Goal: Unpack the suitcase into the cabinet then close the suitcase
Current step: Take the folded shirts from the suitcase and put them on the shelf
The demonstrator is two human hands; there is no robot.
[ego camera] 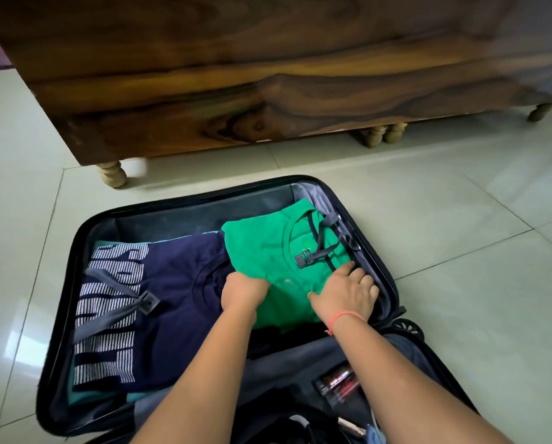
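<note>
Tiled floor point(460, 251); L hand point(244, 290), R hand point(345, 293) on green tee point(262, 248)

A: Setting?
B: Home interior, likely a bedroom. Glossy pale floor tiles point(460, 251); dark wooden cabinet point(236, 91) on turned legs point(112, 174).
A: Else?
B: Open suitcase point(172, 216) on the floor, folded green T-shirt point(268, 248) packed inside.

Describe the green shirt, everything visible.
The green shirt is a folded tee, neckline showing, lying at the right of the open suitcase. It partly overlaps the navy shirt. A grey strap with buckle lies across its collar. The left hand grips its left edge; the right hand rests on its right side.
</note>
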